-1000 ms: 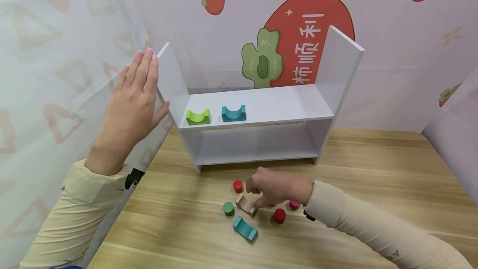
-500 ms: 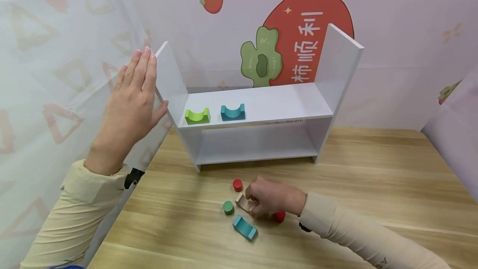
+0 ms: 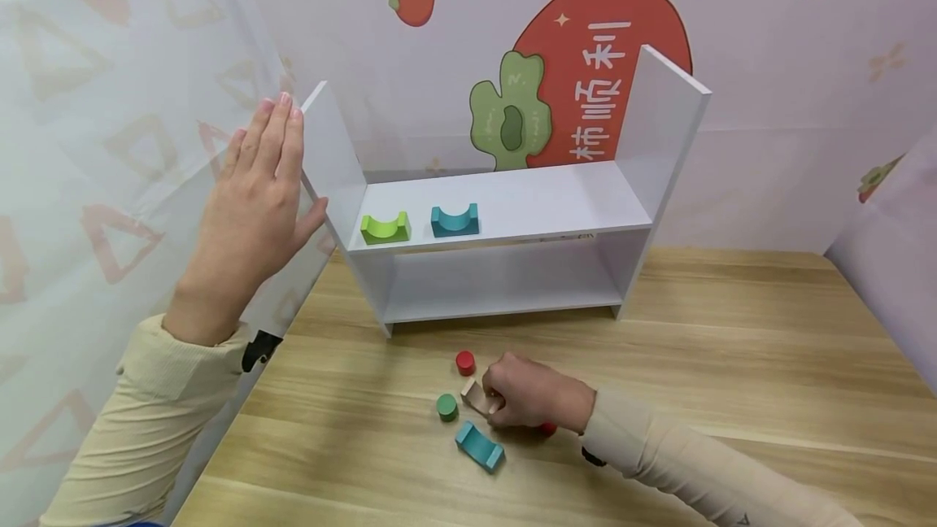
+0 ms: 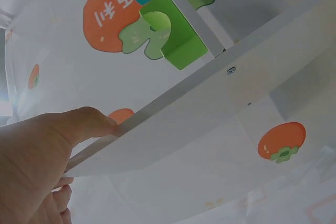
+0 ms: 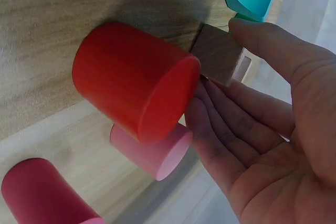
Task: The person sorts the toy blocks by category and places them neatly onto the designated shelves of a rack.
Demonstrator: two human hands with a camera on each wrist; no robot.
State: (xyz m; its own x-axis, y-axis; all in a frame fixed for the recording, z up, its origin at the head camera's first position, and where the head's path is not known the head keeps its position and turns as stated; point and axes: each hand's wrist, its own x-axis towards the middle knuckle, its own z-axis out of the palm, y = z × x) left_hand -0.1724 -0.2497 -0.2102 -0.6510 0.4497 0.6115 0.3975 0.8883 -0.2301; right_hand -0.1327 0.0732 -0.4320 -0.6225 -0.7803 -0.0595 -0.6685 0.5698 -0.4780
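Beige sleeves (image 3: 139, 429) (rather creased); black wrist pieces (image 3: 259, 350); small dark right-sleeve marking (image 3: 743, 520)

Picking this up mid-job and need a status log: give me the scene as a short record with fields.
Left grip: fingers straight along the left panel of the white shelf
Right grip: pinches the wooden block
Upper board: lime block at left, teal block to its right, apart
Table, before shelf: red cylinder, green cylinder, second teal block
Beside right grip: another red cylinder, pink cylinder, dark pink cylinder
Cannot tell: whether the wooden block is lifted
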